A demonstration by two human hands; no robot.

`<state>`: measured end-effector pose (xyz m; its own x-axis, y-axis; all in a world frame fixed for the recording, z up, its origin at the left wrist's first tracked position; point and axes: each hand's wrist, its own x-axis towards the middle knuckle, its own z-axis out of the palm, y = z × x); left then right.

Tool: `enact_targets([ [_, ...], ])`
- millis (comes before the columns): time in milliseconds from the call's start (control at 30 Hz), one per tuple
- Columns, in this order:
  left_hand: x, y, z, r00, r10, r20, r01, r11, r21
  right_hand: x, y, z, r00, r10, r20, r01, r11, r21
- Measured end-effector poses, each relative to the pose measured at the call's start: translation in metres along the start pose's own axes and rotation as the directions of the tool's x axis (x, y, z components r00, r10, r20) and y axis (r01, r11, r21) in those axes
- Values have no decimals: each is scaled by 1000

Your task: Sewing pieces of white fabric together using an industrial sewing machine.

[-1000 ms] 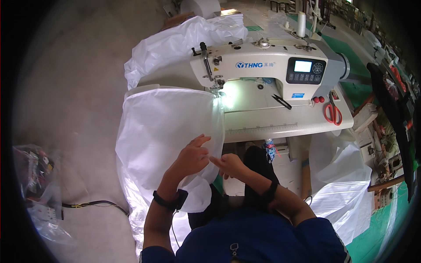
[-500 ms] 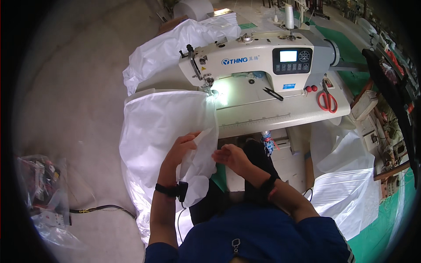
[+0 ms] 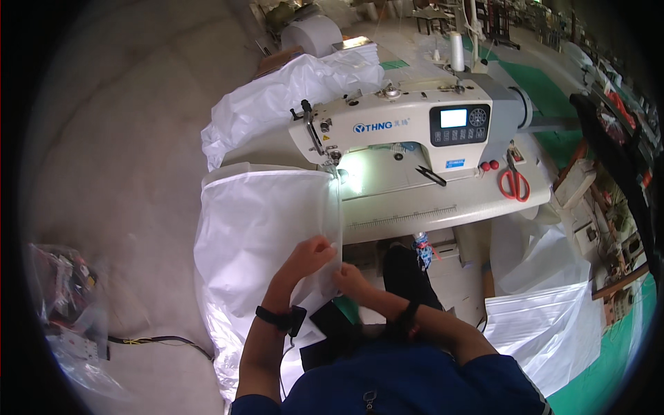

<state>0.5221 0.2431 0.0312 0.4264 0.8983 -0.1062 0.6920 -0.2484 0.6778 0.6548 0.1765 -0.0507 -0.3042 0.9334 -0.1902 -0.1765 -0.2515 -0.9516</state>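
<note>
A large white sheet (image 3: 259, 214), thin and slightly see-through, hangs over the front left of the table. Its upper right corner lies under the needle end of the white sewing machine (image 3: 387, 124), whose lamp is lit. My left hand (image 3: 311, 257) is closed on the sheet's right edge, thumb and fingers pinched together. Just below and to the right, my right hand (image 3: 351, 280) pinches the same edge near my lap. Its fingertips are partly hidden by the hand itself.
Black thread snips (image 3: 431, 176) and red-handled scissors (image 3: 514, 184) lie on the sewing table (image 3: 394, 221). More white sheeting (image 3: 287, 93) is heaped behind the machine, and another stack (image 3: 543, 311) hangs at the right. A clear bag of parts (image 3: 66, 297) sits on the floor at left.
My right hand, earlier apart from the sheet with its fingers loose, has closed on the edge. My left hand has shifted right and nearer to me, along the edge. The view has tilted slightly.
</note>
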Motion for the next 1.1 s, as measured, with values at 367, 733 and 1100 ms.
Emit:
enact_targets([
  [367,-1,24,43,980,-10,-200,62,965,255,60,-110,-90,983,-75,-167,-45,783,-620],
  [733,-8,22,50,965,132,-228,-81,972,222,163,-89,-54,812,-495,-310,-191,277,-942],
  [1100,-6,-3,63,969,15,-248,-35,997,-75,166,-110,-39,930,-318,-186,-243,-149,-959],
])
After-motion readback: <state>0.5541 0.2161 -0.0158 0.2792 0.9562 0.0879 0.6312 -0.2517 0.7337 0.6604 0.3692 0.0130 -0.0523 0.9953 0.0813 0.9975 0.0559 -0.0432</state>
